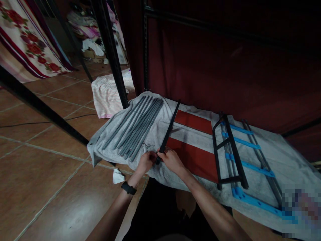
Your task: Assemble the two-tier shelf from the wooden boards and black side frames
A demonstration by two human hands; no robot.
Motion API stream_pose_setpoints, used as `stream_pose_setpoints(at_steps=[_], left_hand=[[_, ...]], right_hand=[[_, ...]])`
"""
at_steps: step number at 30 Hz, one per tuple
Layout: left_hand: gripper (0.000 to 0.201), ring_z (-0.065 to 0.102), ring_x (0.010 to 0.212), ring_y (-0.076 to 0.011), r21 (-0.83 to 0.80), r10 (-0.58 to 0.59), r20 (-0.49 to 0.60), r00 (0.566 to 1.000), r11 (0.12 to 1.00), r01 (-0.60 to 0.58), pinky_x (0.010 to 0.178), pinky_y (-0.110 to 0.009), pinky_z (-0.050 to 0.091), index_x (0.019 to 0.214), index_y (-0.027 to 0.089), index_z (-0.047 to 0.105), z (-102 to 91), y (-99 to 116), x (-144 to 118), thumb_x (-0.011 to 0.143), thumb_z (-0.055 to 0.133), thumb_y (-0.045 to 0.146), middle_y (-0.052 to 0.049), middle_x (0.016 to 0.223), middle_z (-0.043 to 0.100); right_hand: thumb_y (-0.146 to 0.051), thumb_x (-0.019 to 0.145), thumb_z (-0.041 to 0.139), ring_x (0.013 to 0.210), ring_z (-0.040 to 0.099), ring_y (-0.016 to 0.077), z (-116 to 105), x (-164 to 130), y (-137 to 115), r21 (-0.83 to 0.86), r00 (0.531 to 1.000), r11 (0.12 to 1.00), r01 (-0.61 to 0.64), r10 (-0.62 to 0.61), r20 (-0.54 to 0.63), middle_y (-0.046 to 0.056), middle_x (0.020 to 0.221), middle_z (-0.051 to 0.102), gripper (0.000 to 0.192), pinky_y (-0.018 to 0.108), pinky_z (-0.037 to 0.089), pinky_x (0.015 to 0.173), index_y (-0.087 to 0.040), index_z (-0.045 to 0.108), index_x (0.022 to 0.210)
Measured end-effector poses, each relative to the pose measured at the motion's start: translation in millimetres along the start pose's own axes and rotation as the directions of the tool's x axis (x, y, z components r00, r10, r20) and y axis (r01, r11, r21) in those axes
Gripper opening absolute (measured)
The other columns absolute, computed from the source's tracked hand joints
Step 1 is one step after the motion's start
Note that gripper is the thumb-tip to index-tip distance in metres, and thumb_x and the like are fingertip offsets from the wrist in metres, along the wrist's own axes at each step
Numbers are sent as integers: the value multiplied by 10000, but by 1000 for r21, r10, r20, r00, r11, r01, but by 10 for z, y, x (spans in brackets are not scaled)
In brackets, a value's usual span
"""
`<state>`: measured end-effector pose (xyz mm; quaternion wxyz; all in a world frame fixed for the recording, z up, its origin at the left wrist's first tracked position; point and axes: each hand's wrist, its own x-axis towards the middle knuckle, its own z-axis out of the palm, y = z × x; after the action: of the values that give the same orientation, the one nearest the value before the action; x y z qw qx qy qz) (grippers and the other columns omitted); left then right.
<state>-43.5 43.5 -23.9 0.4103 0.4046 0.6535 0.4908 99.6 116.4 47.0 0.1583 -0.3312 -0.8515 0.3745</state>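
Your left hand (147,160) and right hand (172,160) meet at the near end of a long black rod (169,131), each grip closed around that end; the rod lies on the grey cloth (288,157) covering the surface, running away from you past a red panel (194,157). A bundle of grey rods (135,127) lies just left of it, and a black frame (227,150) over blue-runged rails (250,167) sits well to the right.

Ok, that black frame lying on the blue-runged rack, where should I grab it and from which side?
Take the black frame by its long straight bar, mid-length, coming from above. It lies flat on the blue rack, so top access is open, and the centre should balance it. Both hands are at the black rod.
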Motion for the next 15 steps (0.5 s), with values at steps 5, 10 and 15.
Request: stream_pose_setpoints(at_steps=[5,10,15], left_hand=[[208,470,471,-125,182,-32,-68,997,982,44,485,-253,328,682,175,589,-32,6,4,790,555,349,13,535,542],[86,530,530,-137,120,7,-27,1000,993,-4,527,-259,389,704,156,618,-5,-45,24,725,553,208,-8,592,598],[177,541,498,-145,67,-50,-52,997,996,54,487,-256,388,834,158,635,-23,0,15,767,578,312,2,584,605]], right_hand=[[-265,948,501,1003,666,209,-8,-3,1,-5,1000,1000,4,-4,-6,84,1073,719,234,294,489,884,-183,681,1072],[-265,948,488,981,668,203,10,-4,17,-17,1000,1000,22,-22,-12,83,1062,716,240,305,494,884,-179,678,1068],[-266,945,496,1010,665,211,-6,3,19,-19,999,999,30,-30,-17,86,1070,716,237,304,491,894,-182,684,1063]])
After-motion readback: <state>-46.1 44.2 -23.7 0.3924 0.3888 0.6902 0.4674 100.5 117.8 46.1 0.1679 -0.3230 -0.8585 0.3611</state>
